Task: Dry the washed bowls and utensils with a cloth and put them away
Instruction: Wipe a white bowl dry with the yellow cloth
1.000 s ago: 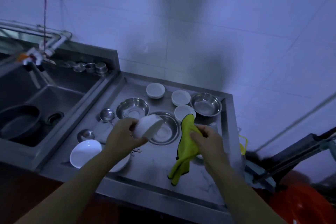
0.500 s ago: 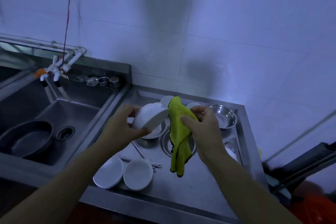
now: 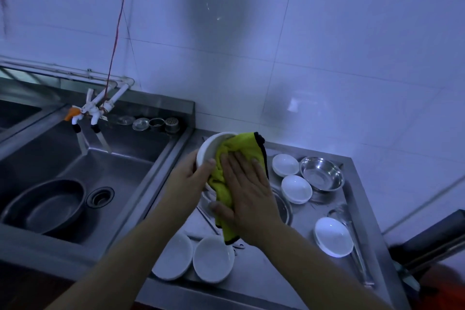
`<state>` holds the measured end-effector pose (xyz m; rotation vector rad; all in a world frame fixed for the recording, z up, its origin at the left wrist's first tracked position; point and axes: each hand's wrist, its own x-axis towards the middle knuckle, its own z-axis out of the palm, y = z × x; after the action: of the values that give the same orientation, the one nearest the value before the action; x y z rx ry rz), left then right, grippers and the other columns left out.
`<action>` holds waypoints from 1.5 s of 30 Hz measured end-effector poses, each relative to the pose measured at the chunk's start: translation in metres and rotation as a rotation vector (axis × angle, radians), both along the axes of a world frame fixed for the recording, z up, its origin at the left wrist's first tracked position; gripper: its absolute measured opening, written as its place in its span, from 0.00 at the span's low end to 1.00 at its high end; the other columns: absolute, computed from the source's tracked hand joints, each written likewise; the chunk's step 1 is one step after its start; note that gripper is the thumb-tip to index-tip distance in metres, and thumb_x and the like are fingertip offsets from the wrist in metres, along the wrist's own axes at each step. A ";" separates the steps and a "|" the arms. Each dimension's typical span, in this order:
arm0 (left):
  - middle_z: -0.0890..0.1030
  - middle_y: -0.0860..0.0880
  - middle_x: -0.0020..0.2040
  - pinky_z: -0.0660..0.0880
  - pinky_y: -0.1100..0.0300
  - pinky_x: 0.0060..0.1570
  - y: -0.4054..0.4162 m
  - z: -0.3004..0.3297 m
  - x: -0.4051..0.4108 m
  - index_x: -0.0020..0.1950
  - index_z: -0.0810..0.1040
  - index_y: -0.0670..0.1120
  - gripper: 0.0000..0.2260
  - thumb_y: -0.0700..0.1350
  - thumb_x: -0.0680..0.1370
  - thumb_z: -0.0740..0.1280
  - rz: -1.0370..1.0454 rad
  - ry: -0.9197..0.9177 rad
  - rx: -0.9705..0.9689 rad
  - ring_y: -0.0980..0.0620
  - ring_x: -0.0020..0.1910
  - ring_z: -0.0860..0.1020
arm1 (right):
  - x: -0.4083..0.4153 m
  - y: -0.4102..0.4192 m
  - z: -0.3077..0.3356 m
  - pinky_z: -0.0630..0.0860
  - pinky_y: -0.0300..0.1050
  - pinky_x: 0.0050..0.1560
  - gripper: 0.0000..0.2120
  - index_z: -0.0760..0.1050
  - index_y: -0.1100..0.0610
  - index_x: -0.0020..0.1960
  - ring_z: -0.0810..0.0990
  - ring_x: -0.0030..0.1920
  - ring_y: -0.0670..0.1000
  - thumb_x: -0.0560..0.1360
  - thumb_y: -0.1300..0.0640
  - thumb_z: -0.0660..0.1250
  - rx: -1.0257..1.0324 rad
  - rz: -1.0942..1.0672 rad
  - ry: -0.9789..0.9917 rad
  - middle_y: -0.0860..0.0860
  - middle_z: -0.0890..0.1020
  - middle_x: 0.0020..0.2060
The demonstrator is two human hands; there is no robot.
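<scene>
My left hand (image 3: 193,176) grips a white bowl (image 3: 210,147) by its rim, tilted on edge above the steel counter (image 3: 251,282). A yellow-green cloth (image 3: 241,151) with a dark trim is stuffed into the bowl's mouth and hangs down below it. My right hand (image 3: 247,194) lies flat on the cloth with straight fingers, pressing it into the bowl, thumb under the hanging part. Most of the bowl's inside is hidden by the cloth.
Several white bowls (image 3: 297,189) and dishes (image 3: 212,259) lie on the counter, with a steel bowl (image 3: 322,176) at the back right and a ladle (image 3: 352,234) along the right edge. A sink (image 3: 120,176) with a dark basin (image 3: 45,206) and taps (image 3: 88,111) is left.
The bowl has turned its mouth toward the cloth. My right hand pushed the cloth into the bowl and now lies flat on it. The view shifted left and up.
</scene>
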<state>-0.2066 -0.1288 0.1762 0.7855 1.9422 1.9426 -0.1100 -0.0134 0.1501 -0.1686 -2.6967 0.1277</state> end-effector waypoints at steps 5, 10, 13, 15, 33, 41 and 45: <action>0.79 0.47 0.52 0.75 0.63 0.40 0.001 0.012 -0.002 0.65 0.71 0.50 0.13 0.44 0.81 0.56 -0.072 0.019 0.051 0.55 0.43 0.78 | -0.014 -0.017 0.007 0.59 0.53 0.72 0.29 0.61 0.54 0.75 0.64 0.73 0.52 0.79 0.40 0.54 -0.079 0.065 0.176 0.51 0.68 0.72; 0.75 0.50 0.58 0.73 0.70 0.49 -0.002 0.019 -0.013 0.65 0.69 0.49 0.13 0.40 0.82 0.54 -0.172 0.081 0.075 0.61 0.52 0.76 | -0.007 -0.008 0.004 0.69 0.51 0.63 0.28 0.70 0.60 0.69 0.74 0.60 0.55 0.77 0.43 0.61 -0.037 0.186 0.328 0.55 0.78 0.63; 0.76 0.48 0.59 0.75 0.65 0.53 -0.003 0.019 -0.020 0.66 0.71 0.46 0.14 0.40 0.82 0.55 -0.221 0.092 0.035 0.55 0.56 0.76 | -0.004 0.007 0.010 0.71 0.53 0.60 0.30 0.75 0.59 0.65 0.74 0.56 0.55 0.74 0.38 0.61 0.279 0.202 0.334 0.54 0.78 0.58; 0.77 0.49 0.58 0.75 0.60 0.55 -0.004 0.020 -0.022 0.66 0.71 0.47 0.14 0.42 0.82 0.55 -0.248 0.076 0.027 0.53 0.56 0.76 | -0.006 0.015 0.018 0.65 0.54 0.67 0.32 0.74 0.54 0.67 0.69 0.62 0.55 0.73 0.34 0.59 0.419 0.203 0.346 0.54 0.72 0.62; 0.78 0.53 0.54 0.74 0.69 0.46 0.006 0.025 -0.019 0.59 0.75 0.55 0.14 0.46 0.75 0.58 -0.217 0.098 0.054 0.60 0.51 0.76 | -0.008 -0.037 0.002 0.71 0.48 0.64 0.21 0.73 0.58 0.67 0.71 0.69 0.52 0.78 0.49 0.61 -0.031 0.054 0.535 0.53 0.75 0.66; 0.80 0.58 0.51 0.73 0.60 0.51 0.002 0.049 -0.028 0.55 0.77 0.60 0.14 0.49 0.73 0.58 -0.451 0.188 -0.175 0.60 0.51 0.77 | 0.006 0.041 0.041 0.71 0.54 0.66 0.14 0.80 0.54 0.60 0.77 0.63 0.56 0.79 0.52 0.62 0.563 0.512 0.354 0.54 0.81 0.58; 0.80 0.57 0.53 0.75 0.56 0.55 0.005 0.058 -0.032 0.57 0.77 0.59 0.14 0.51 0.75 0.58 -0.532 0.163 -0.181 0.57 0.53 0.78 | 0.001 0.049 0.055 0.64 0.59 0.71 0.20 0.76 0.51 0.65 0.66 0.71 0.61 0.78 0.43 0.62 0.601 0.534 0.229 0.61 0.76 0.64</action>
<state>-0.2381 -0.1239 0.2341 1.2816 1.7257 1.4069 -0.1092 0.0359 0.2054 0.6992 -2.3607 -0.4724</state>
